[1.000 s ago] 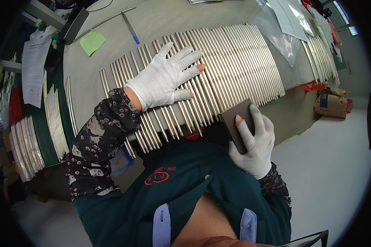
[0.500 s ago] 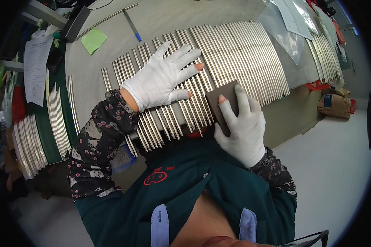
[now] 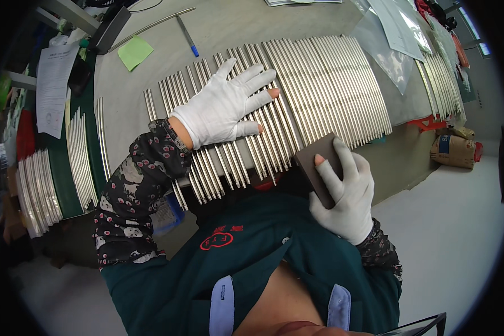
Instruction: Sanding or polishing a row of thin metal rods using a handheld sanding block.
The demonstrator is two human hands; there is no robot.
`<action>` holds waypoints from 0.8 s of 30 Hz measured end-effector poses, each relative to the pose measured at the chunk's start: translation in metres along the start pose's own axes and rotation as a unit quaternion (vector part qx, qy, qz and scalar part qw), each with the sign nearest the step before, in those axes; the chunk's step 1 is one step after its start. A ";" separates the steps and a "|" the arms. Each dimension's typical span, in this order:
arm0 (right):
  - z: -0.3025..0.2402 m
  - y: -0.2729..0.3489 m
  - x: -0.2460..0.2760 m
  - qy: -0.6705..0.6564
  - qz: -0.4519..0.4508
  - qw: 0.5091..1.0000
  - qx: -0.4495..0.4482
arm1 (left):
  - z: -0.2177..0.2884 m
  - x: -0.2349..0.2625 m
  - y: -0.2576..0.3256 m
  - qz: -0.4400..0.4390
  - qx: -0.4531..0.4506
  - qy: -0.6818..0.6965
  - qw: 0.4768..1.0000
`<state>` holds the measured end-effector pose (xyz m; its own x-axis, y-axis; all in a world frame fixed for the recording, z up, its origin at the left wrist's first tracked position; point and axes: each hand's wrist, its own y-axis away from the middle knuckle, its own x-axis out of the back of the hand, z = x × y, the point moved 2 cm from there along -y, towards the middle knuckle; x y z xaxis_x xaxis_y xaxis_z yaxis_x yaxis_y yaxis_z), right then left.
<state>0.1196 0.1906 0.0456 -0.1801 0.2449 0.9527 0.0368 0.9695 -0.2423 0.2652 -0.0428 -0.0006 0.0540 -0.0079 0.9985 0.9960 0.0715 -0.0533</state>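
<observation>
A long row of shiny metal rods (image 3: pixel 336 84) lies side by side on the table, tightly packed on the right and with gaps on the left. My left hand (image 3: pixel 224 106), in a white glove with bare fingertips on the thumb and index finger, rests spread across the rods left of the middle. In my gloved right hand (image 3: pixel 347 196) is a dark grey-brown flat block (image 3: pixel 319 171), perhaps a sanding sponge. It is tilted near the front ends of the rods, and its far corner comes close to them; whether it touches cannot be made out.
Behind the rods lie a green note (image 3: pixel 135 53), a blue-capped pen (image 3: pixel 189 39) and a thin bar (image 3: pixel 151 29). Clear plastic bags (image 3: pixel 395 70) are at the back right. More rods stand at left (image 3: pixel 82 162) and far right (image 3: pixel 441 84). A brown sack (image 3: pixel 452 151) sits beyond the table's right edge.
My right hand has drawn the block toward me and to the right, off the front ends of the rods. My left hand stays spread on the same rods. The view has shifted slightly.
</observation>
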 end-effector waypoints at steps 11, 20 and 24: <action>-0.019 -0.052 -0.023 0.060 0.016 0.998 -0.012 | 0.004 0.003 -0.003 0.001 0.006 0.015 1.000; -0.018 -0.035 -0.014 0.076 -0.010 0.997 0.029 | 0.005 0.004 -0.002 -0.006 0.012 0.030 0.999; -0.023 -0.068 -0.028 0.098 0.001 0.995 0.000 | 0.000 0.001 -0.003 0.006 0.004 0.019 1.000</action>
<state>0.1450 0.1183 0.0400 0.0159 0.2439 0.9697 0.0380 0.9690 -0.2443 0.2624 -0.0427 0.0004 0.0686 -0.0448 0.9966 0.9947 0.0794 -0.0649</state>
